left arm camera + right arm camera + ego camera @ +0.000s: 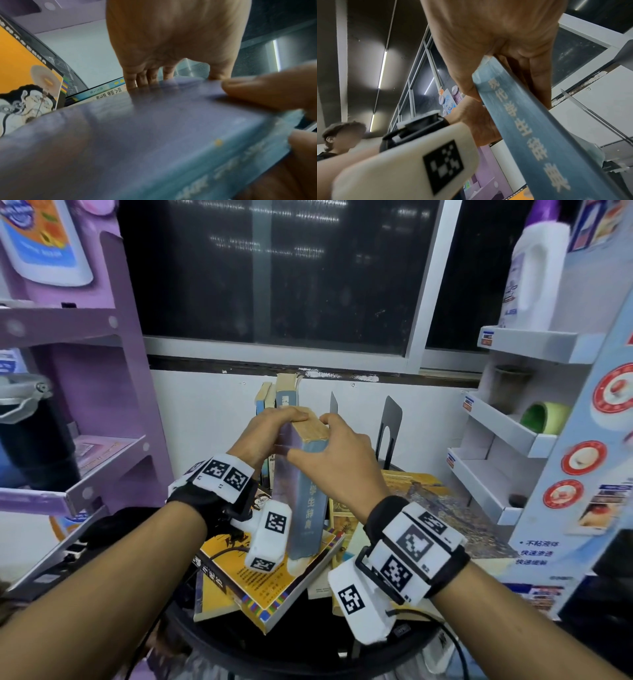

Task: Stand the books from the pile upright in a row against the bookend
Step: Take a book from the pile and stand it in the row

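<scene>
A thick blue-grey book (pixel 305 494) stands upright on the pile of books (pixel 260 580), spine toward me. My left hand (pixel 274 426) grips its top left corner, and my right hand (pixel 334 450) grips its top right edge, thumb on the spine. The wrist views show the same book (pixel 154 142) (pixel 530 135) held between fingers and thumb. Behind it, a couple of books (pixel 279 395) stand upright at the wall. Two black metal bookends (pixel 388 426) stand to the right of them.
A purple shelf unit (pixel 85 405) stands at the left and a white display rack (pixel 513 433) with a green cup at the right. The pile lies on a round black table (pixel 308 645). A dark window fills the back.
</scene>
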### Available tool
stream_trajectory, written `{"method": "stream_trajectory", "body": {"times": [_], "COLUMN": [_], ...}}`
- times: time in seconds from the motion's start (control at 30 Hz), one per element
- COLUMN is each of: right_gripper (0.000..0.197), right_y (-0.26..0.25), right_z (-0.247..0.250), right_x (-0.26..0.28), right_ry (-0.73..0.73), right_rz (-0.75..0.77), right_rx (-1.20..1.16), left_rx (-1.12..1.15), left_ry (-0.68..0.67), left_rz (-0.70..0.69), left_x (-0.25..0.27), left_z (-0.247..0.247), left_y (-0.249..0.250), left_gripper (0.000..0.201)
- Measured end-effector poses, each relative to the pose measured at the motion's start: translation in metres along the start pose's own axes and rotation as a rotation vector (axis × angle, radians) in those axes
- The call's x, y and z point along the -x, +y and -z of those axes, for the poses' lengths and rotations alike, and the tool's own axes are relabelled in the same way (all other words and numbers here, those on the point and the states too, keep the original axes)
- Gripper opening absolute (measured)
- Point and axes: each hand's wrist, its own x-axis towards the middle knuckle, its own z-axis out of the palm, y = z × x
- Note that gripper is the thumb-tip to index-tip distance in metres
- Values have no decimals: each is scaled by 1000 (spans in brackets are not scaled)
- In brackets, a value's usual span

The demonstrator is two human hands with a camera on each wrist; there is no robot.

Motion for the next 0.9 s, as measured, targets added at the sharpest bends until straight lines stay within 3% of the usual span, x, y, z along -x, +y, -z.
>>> {"method": "stream_trajectory", "body": {"times": [0.1,0.2,0.4,0.63,0.83,0.9], "right_gripper": [66,60,51,47,37,36], "right_y": [0,1,4,15,24,27], "right_z": [-3,-5,0,6,10,12], "right_x": [1,-3,-7,-22,-42,-51], "right_ry": [23,51,56,84,93,102], "right_rz": [-11,-24,-21,-15,-9,-16], "right_rx": [36,67,67,52,74,70], "left_rx": [1,12,-40,-33,-72,-128], "left_ry": [36,30,-22,-32,188,266], "left_rz": [9,13,-5,69,-102,-115], "left_x": [-1,0,-2,-21,-49,-60], "left_z": [-3,-4,-2,8,20,28], "left_y": [-2,-1,4,4,6,2], "left_gripper": [12,8,19,16,11,19]}}
